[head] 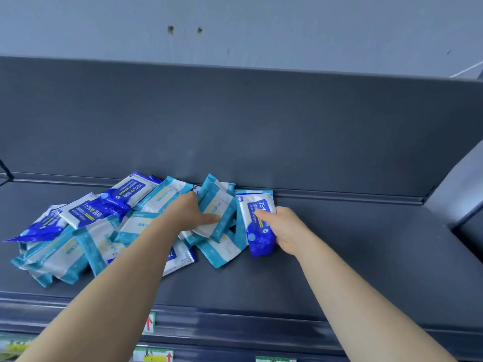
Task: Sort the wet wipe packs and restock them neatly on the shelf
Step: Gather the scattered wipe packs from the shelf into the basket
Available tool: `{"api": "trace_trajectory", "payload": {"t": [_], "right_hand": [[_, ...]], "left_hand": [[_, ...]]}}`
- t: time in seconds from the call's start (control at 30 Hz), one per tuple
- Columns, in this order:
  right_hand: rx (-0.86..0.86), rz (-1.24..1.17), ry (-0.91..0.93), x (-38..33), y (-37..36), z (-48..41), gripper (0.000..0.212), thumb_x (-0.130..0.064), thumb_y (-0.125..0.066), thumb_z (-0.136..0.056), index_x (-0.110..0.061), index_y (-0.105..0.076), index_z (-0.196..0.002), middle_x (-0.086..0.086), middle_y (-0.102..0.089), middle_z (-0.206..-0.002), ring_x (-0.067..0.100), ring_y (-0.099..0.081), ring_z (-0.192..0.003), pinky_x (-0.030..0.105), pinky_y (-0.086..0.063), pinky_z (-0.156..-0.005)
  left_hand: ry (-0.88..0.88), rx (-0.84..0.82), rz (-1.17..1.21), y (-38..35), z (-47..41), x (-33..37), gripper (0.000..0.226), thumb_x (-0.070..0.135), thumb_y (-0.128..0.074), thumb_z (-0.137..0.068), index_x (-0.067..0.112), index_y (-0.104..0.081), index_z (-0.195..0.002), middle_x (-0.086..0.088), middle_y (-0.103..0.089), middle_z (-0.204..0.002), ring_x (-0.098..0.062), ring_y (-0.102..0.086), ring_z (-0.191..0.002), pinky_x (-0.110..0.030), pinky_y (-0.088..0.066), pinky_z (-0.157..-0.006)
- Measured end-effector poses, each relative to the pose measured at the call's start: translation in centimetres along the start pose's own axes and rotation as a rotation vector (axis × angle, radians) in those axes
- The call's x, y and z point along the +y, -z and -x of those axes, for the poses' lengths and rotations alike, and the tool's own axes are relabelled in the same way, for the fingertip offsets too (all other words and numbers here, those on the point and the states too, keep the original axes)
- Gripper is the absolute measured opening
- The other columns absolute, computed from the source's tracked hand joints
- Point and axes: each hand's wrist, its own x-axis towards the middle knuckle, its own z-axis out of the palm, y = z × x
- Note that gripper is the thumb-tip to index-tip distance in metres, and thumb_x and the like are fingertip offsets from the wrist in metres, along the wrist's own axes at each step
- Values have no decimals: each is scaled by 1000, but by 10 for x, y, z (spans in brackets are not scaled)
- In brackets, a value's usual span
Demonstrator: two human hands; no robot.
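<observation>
Both my hands are at work on a dark grey shelf (366, 246), where wet wipe packs of two kinds lie jumbled together. My left hand (193, 212) grips a teal-and-white pack (218, 205) at the right end of the heap (78, 231), with the thumb laid across its face and the fingers curled over its upper edge. My right hand (286, 231) holds a dark-blue alcohol-wipe pack (257, 231) by its right side, thumb on the printed front, standing it up just beside the teal one and close to the back panel (261, 126). The hands are apart, each closed on its own pack.

The rest of the packs sprawl leftward in a loose overlap, dark-blue ones mostly on top at the far left, teal ones beneath and in front. The right half of the shelf is where sorted rows could go.

These look like soft film pouches, light and slightly squashy, with a glossy skin that could slide under a weak pinch. I judge the safest hold is across the broad faces near the middle, not by the thin crimped end seals, which would let a pack droop. Price labels (149, 322) line the shelf's front rail.
</observation>
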Motion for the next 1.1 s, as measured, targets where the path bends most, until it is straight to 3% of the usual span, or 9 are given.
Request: {"api": "trace_trajectory", "payload": {"t": [0.1, 0.23, 0.37, 0.47, 0.57, 0.7, 0.83, 1.03, 1.1], "right_hand": [[-8, 9, -14, 7, -19, -6, 17, -21, -67, -89, -8, -65, -100, 14, -72, -101, 25, -70, -87, 42, -57, -85], [33, 60, -24, 6, -35, -13, 33, -32, -71, -85, -11, -59, -108, 9, -71, -103, 23, -70, -91, 43, -57, -87], [48, 70, 1, 6, -43, -9, 41, -40, -72, -81, -17, -57, -111, 5, -69, -105, 21, -69, -93, 41, -57, -85], [74, 27, 82, -3, -49, 2, 44, -42, -72, -79, -20, -58, -114, 3, -70, -105, 21, -70, -92, 44, -58, -84], [151, -5, 152, -18, -51, 25, 38, -40, -72, -80, -24, -57, -111, 0, -70, -105, 19, -70, -92, 45, -58, -83], [250, -81, 208, -30, -54, 72, 35, -33, -73, -82, -20, -57, -110, -1, -72, -102, 18, -72, -89, 45, -58, -83], [394, -150, 250, -21, -56, 129, 28, -22, -70, -85, -15, -60, -110, 0, -73, -100, 20, -72, -90, 46, -56, -87], [739, -202, 255, 24, -53, 235, 26, -19, -69, -86, -14, -60, -110, 3, -73, -103, 20, -71, -91, 43, -57, -85], [853, -220, 243, 43, -50, 277, 27, -19, -68, -87, -13, -58, -112, 4, -72, -105, 20, -71, -91, 40, -58, -83]], "left_hand": [[-2, -36, 123, -4, 8, 3, 51, 53, -67, -80, 14, -48, -106, 0, -54, -102, -18, -52, -90, -29, -39, -74], [-24, -54, 464, -9, 17, -4, 42, 51, -63, -85, 16, -52, -104, 1, -62, -99, -11, -58, -82, -27, -45, -66], [-91, -66, 588, -10, 30, -2, 39, 55, -71, -76, 29, -45, -90, 7, -61, -95, -8, -61, -84, -24, -49, -67], [-132, -69, 735, -8, 33, 0, 55, 54, -78, -67, 23, -50, -103, 5, -67, -98, -12, -68, -83, -35, -57, -74], [-199, -82, 801, 4, 38, 2, 58, 52, -78, -68, 21, -50, -109, 6, -68, -98, -11, -70, -81, -35, -59, -72], [-345, -179, 825, 21, 54, 7, 59, 55, -75, -64, 26, -49, -109, 10, -68, -101, -7, -70, -84, -28, -58, -68], [-478, -297, 852, 20, 77, 10, 49, 42, -76, -73, 24, -50, -111, 10, -67, -101, 0, -67, -76, -13, -49, -55], [-696, -610, 835, -3, 146, 26, 46, 30, -75, -78, 15, -49, -113, 9, -65, -100, 11, -64, -67, -8, -47, -53], [-731, -747, 811, -16, 180, 32, 51, 34, -75, -75, 15, -48, -114, 4, -68, -102, 5, -68, -72, -15, -54, -59]]}}
